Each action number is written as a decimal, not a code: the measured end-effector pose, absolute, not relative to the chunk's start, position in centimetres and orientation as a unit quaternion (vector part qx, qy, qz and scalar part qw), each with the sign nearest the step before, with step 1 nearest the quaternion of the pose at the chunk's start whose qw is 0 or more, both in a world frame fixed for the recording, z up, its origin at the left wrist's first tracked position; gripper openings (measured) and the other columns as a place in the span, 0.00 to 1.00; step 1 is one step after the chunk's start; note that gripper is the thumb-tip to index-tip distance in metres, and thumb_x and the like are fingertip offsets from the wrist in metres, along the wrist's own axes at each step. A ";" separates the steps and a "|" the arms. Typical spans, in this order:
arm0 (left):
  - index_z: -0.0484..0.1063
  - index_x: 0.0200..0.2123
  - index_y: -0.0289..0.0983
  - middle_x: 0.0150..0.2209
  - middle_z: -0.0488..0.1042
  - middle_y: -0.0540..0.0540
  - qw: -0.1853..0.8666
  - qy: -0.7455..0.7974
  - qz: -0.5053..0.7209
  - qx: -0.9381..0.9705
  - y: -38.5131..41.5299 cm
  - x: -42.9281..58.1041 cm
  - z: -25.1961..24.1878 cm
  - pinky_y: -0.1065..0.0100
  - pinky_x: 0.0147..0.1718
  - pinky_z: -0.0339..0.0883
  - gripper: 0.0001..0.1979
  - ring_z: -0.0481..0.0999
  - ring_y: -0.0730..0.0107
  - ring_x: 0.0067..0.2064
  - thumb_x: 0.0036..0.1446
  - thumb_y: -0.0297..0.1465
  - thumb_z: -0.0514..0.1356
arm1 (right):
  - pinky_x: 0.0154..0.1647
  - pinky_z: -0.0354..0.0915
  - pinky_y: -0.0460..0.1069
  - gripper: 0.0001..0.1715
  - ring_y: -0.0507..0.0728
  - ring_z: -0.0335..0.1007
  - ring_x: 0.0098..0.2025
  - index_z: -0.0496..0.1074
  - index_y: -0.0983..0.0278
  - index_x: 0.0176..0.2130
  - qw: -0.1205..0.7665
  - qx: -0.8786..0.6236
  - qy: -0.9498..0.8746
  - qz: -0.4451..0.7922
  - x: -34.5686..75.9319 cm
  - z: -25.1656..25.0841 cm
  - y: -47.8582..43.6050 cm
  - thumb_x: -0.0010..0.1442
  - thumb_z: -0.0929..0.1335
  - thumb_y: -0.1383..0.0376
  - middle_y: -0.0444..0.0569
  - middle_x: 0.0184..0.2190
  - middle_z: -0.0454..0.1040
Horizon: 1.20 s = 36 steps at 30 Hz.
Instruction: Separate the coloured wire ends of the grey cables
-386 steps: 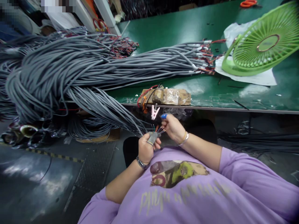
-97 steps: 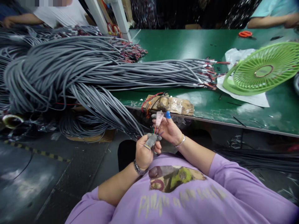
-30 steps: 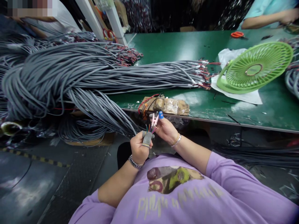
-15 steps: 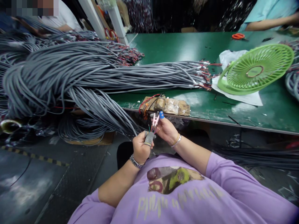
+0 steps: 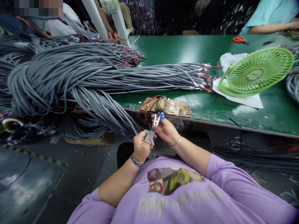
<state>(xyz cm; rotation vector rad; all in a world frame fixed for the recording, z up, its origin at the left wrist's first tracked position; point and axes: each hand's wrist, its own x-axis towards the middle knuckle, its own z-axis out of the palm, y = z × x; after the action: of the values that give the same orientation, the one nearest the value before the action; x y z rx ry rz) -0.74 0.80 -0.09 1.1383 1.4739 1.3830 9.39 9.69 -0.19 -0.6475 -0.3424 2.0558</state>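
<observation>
Left hand (image 5: pixel 142 146), lower centre of the frame: closed; the bared wires (image 5: pixel 152 127), one green, one orange-red, others too small to be told apart, are gripped by it, their tips pointed up the frame; a grey cover (image 5: pixel 149 137) is worn on its thumb, a watch (image 5: pixel 135 161) on its wrist. Right hand (image 5: pixel 167 130), just right of centre: half open, fingers curled, thumb raised and capped with a blue cover (image 5: pixel 162 115); a pink peg (image 5: pixel 155 123) is framed between thumb and fingers, but whether it is pinched cannot be told. A bracelet (image 5: pixel 177 142) is worn at that wrist. The wires are set just below the peg; whether the two are touching is not shown clearly. Board (image 5: pixel 181 108), wooden, wrapped in part with clear tape: laid at the near edge of the green bench (image 5: pixel 177 46), above the hands. Cables (image 5: pixel 140 76), grey, red-tipped: heaped from the left of the frame to right of centre, one bundle (image 5: pixel 105 109) being draped over the edge toward the left hand. Fan (image 5: pixel 255 74), green: stood at right on a white sheet (image 5: pixel 255 102). Scissors (image 5: pixel 239 39), orange-handled: placed at upper right, near a co-worker's blue sleeve (image 5: pixel 268 15).
</observation>
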 end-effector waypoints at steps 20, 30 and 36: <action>0.71 0.26 0.35 0.14 0.67 0.53 0.414 0.569 0.561 0.435 0.0 -1.0 0.1 0.77 0.13 0.57 0.12 0.63 0.79 0.14 0.57 0.36 0.58 | 0.29 0.66 0.46 0.26 0.51 0.66 0.26 0.73 0.64 0.33 0.417 -0.247 -0.109 0.868 9.7 -0.4 9.4 0.58 0.66 0.43 0.46 0.27 0.75; 0.72 0.26 0.36 0.16 0.68 0.53 0.403 0.559 0.569 0.448 -1.3 -1.9 -1.1 0.77 0.15 0.58 0.13 0.64 0.79 0.16 0.59 0.38 0.59 | 0.30 0.67 0.45 0.30 0.51 0.69 0.31 0.74 0.66 0.37 0.331 -0.197 -0.185 0.904 12.0 -2.4 9.1 0.53 0.69 0.41 0.49 0.33 0.76; 0.70 0.23 0.36 0.16 0.68 0.53 0.379 0.578 0.557 0.461 -1.4 -2.1 -1.7 0.76 0.17 0.59 0.15 0.65 0.78 0.16 0.60 0.38 0.58 | 0.29 0.66 0.44 0.25 0.48 0.66 0.28 0.74 0.67 0.35 0.264 -0.214 -0.367 0.866 13.1 -2.7 8.0 0.43 0.78 0.54 0.46 0.30 0.73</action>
<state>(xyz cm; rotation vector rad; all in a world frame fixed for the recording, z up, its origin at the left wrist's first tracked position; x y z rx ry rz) -2.08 -1.39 -1.73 1.1767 1.4757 1.4243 13.12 7.95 -2.69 -0.5772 -0.9922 2.3400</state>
